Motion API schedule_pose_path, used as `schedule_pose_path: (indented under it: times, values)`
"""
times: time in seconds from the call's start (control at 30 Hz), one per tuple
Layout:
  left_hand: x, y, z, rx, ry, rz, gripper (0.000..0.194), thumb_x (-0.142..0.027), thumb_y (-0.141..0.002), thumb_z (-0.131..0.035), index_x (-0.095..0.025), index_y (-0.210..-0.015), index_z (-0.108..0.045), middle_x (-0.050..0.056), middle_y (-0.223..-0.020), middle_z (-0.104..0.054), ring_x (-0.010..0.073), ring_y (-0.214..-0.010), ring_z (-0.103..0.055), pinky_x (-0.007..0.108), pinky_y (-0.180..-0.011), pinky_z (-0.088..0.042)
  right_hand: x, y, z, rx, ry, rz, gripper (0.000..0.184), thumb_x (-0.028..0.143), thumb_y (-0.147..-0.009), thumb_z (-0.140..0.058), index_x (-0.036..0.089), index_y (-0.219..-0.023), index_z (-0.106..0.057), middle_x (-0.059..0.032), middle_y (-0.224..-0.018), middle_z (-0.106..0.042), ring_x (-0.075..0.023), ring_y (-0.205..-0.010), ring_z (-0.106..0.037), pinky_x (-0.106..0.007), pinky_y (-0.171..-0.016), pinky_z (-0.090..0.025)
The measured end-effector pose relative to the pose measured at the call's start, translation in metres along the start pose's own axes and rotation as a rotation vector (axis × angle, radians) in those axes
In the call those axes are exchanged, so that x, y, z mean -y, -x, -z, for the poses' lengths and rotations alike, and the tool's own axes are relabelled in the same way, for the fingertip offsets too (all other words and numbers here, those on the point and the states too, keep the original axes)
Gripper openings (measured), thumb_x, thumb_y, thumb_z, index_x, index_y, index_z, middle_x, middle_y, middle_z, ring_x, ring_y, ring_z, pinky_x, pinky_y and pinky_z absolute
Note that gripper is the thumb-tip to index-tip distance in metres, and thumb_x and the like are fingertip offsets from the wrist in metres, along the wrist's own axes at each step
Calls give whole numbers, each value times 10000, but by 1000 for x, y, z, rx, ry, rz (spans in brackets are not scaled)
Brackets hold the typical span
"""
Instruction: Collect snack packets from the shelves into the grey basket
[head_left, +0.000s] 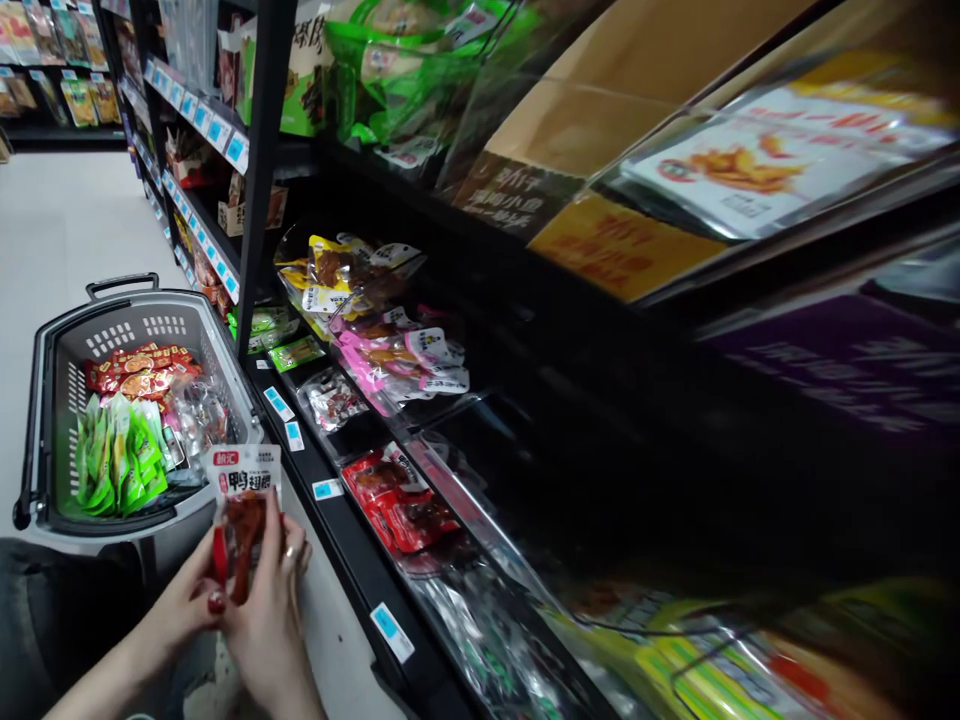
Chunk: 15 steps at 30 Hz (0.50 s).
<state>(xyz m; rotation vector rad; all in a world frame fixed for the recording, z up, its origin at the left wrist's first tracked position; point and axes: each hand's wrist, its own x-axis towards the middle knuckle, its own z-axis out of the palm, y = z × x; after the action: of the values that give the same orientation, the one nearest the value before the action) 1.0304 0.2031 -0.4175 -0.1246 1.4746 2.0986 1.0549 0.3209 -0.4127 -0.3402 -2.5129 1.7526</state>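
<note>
Both my hands hold one snack packet (241,500) upright in front of me, white at the top with red print and dark red food showing below. My left hand (184,600) pinches its lower left side with the thumb on the front. My right hand (270,625) wraps the lower right side, fingers closed behind it. The packet is just in front of a grey shopping basket (52,350) that holds green, red and clear snack packets.
A black store shelf (352,550) with blue price tags runs along my right, its trays filled with red, pink and yellow snack packets (397,355). Higher shelves carry green bags and cartons. A pale floor aisle (67,220) stretches away on the left.
</note>
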Motion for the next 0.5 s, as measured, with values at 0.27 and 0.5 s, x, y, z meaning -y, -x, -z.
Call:
schedule_pose_path:
  times: [0.27,0.5]
  values:
    - [-20,-1,9,-270,232,189,702,-375,-591,-799,-195,-1210,-522,111,-1080,-684,324,-1017,-630,468,-893,-499,-74,-61,64,-298,-66,-400,432,292,-781,-566,141,-1185,-549,-101,-1148,-611,-210,-1009,-588,-322,-887,-459]
    - [-26,8,14,-339,245,146,828,-322,-612,-789,-251,-1337,-395,109,-1212,-625,302,-949,-662,403,-847,-532,-179,-137,118,-693,150,-702,323,371,-878,-544,147,-1110,-560,-76,-1140,-572,-207,-1007,-568,-434,-864,-468]
